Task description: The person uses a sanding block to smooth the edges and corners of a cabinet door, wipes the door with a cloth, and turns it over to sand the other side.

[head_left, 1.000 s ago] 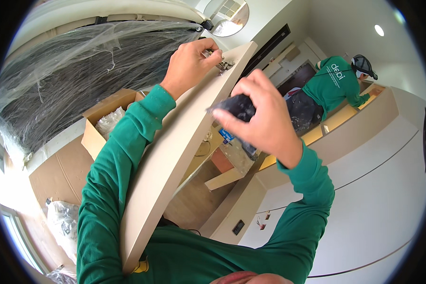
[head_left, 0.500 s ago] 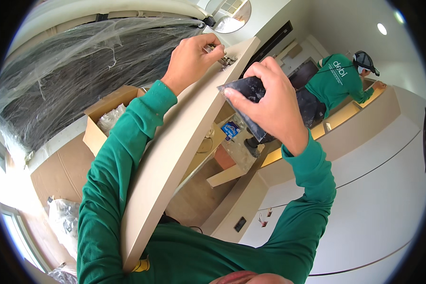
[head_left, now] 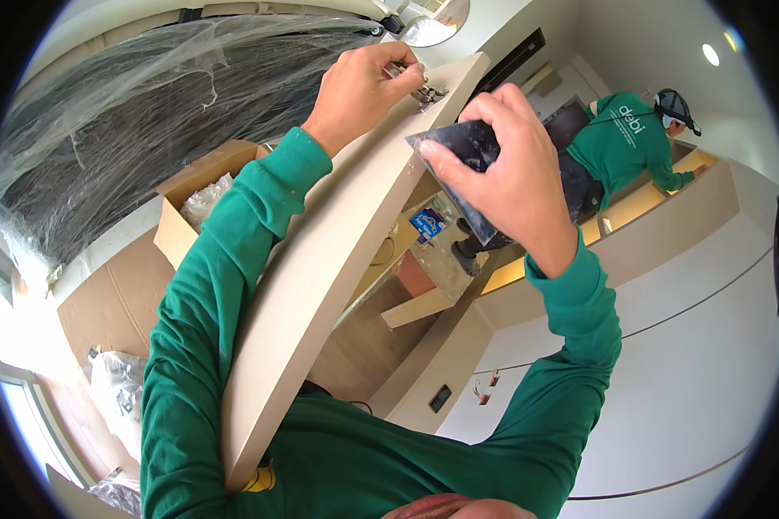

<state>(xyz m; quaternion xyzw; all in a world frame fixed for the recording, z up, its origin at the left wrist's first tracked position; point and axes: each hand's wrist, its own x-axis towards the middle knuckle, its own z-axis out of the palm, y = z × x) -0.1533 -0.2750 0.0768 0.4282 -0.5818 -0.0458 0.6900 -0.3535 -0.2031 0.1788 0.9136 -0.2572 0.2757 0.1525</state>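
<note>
Beige board (head_left: 337, 225) | left hand (head_left: 359, 91) pinches hinge (head_left: 430, 94), board's far end | right hand (head_left: 512, 173) grips dark plate (head_left: 472, 143), board's right | step: likely hinge handling; next needs steady fingers

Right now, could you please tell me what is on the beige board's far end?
A metal fitting shows on the beige board. The left hand covers part of it; what lies beneath that hand cannot be seen.
</note>
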